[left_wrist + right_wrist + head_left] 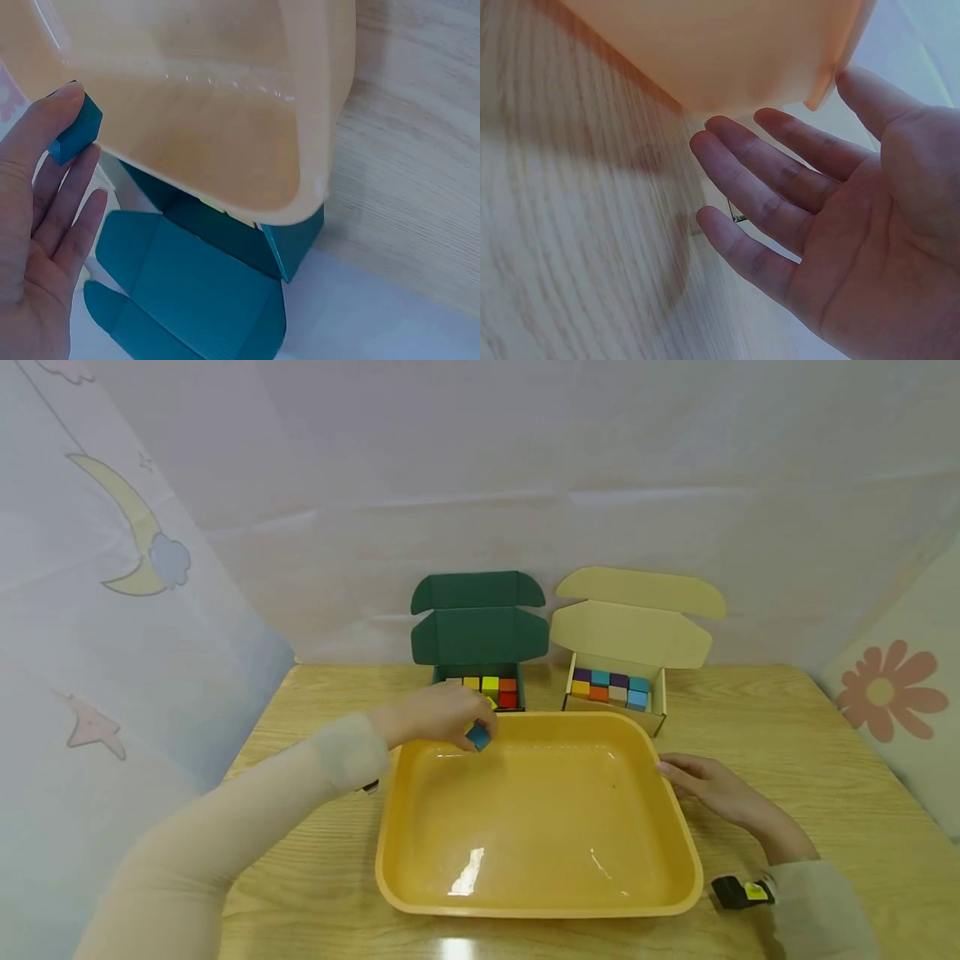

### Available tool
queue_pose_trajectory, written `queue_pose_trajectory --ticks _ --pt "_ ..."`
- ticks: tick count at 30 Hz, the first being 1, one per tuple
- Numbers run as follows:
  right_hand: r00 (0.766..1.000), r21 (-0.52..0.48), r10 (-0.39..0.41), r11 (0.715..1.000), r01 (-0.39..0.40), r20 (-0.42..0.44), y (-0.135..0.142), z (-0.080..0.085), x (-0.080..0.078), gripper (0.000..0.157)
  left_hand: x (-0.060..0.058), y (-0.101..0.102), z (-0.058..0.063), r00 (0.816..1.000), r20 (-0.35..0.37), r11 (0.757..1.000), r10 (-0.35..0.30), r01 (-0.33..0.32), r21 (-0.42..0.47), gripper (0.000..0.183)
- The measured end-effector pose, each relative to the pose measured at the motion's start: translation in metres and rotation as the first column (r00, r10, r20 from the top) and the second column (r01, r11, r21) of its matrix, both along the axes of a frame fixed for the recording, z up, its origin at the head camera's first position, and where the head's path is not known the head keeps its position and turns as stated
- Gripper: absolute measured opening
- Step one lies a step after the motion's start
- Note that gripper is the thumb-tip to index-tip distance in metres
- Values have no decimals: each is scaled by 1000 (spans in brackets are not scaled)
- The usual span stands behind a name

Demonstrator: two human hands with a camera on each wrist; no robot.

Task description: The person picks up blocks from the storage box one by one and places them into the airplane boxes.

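Observation:
My left hand (446,714) pinches a small blue block (478,736) between thumb and fingers, above the far left rim of a yellow tray (540,827). In the left wrist view the block (78,133) looks teal and the lower fingers are loosely extended. Just behind the left hand stands an open green box (480,635) with several coloured blocks, some of them hidden by the hand. My right hand (712,789) is at the tray's right side, thumb at the rim. Its other fingers (757,191) spread out below the rim, holding nothing.
To the right of the green box, an open pale-yellow box (630,635) holds several blocks in purple, blue, orange and other colours. Both lids stand up near the fabric backdrop (480,468). A wooden table (300,877) lies under everything.

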State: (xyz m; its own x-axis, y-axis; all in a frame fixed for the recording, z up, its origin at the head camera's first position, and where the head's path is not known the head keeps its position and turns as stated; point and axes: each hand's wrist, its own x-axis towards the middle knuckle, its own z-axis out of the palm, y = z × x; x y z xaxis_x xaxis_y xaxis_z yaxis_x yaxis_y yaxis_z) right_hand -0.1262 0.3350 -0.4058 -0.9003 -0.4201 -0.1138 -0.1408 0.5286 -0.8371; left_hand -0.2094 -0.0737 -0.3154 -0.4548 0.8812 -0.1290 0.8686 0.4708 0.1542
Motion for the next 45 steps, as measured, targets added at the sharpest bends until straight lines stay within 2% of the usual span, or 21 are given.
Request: queue_pose_trajectory --ticks 12,18,24,27,33,42,45 --pt "1000 0 -5 1000 5 10 0 -2 -1 50 -32 -10 8 989 50 986 139 -143 83 27" --pt "1000 3 -11 1000 11 16 0 -2 -1 51 -48 -11 5 968 79 965 238 -245 92 28" --pt "1000 2 -10 1000 10 20 0 -1 0 51 -59 -9 0 936 162 945 312 -324 55 34" --pt "1000 5 -15 1000 15 20 0 0 0 51 -63 -7 -5 921 181 936 344 -352 14 35" --pt "1000 9 -19 1000 18 23 -1 0 0 51 -66 -5 -13 906 159 920 391 -384 -75 37" --pt "999 13 -21 1000 21 24 -1 0 0 51 -67 -4 -23 872 181 890 455 -438 -127 36" --pt "1000 8 -18 1000 18 23 0 0 0 51 -69 -4 -29 869 189 889 457 -438 -138 38"
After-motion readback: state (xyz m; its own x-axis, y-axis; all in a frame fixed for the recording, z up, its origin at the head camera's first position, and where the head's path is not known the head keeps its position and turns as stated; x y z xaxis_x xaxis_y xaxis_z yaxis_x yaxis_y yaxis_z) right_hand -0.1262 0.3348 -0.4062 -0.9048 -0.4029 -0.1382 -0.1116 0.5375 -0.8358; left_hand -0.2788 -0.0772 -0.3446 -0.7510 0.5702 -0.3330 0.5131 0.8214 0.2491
